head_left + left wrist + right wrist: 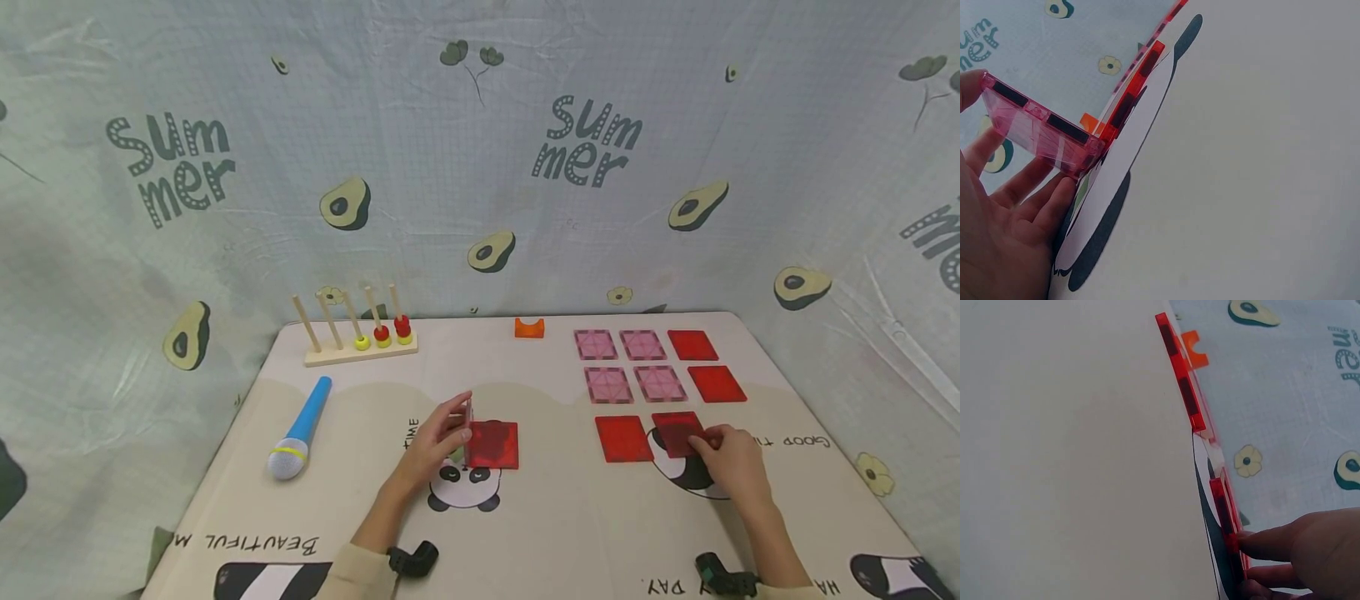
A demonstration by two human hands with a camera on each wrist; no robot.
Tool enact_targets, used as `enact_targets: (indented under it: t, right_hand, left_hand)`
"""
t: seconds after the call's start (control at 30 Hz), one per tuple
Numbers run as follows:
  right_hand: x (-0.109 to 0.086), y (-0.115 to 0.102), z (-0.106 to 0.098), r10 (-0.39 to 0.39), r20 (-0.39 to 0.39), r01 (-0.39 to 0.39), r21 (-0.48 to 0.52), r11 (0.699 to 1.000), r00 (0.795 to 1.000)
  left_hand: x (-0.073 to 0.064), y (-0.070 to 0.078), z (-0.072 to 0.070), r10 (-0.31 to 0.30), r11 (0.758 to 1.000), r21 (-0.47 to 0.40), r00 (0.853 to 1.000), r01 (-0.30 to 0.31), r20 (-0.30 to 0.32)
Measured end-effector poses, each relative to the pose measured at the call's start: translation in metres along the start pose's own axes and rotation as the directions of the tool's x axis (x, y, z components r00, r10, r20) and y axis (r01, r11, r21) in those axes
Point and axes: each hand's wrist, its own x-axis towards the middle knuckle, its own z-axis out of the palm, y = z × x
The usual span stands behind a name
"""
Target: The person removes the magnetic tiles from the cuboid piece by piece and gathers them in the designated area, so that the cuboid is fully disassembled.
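Note:
A pink see-through magnetic tile (pixel 1041 125) stands on edge, steadied between the fingers and thumb of my left hand (pixel 438 437). Its lower edge meets the left side of a red magnetic tile (pixel 495 446) that lies flat over the panda print. Over on the right, my right hand (pixel 733 467) pinches the right edge of another red tile (pixel 677 435), low over the table. In the right wrist view the thumb and fingers grip that tile's (pixel 1225 515) edge, and part of the fingers is cut off by the frame.
One red tile (pixel 624 439) lies left of the right hand. Behind it are pink tiles (pixel 604 385) and red tiles (pixel 717 384) in rows. An orange block (pixel 529 328) sits at the back edge. On the left are a bead-and-peg stand (pixel 362 353) and a toy microphone (pixel 302 429).

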Motion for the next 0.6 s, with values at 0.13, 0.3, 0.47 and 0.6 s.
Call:
enact_targets:
  t: [0.13,0.3,0.47,0.6]
  right_hand:
    - [0.001,-0.001,-0.001,0.007,-0.037,-0.007,-0.005,1.000,0.999]
    - [0.004,-0.009,-0.006,0.035,-0.093,-0.036,-0.008,0.999,0.995]
    - [0.009,-0.025,-0.014,0.068,-0.107,-0.064,0.041,0.997,0.992]
    - [0.010,-0.040,-0.017,0.028,-0.127,-0.020,0.062,0.998,0.992]
  left_hand:
    - [0.000,0.000,0.000,-0.013,1.000,0.003,1.000,0.013,0.001]
    - [0.001,-0.001,0.000,-0.017,1.000,0.015,1.000,0.017,-0.005]
    - [0.001,0.000,-0.001,-0.001,1.000,0.005,1.000,0.001,0.000]
    - [0.000,0.000,-0.001,0.014,1.000,-0.015,1.000,-0.014,0.005]
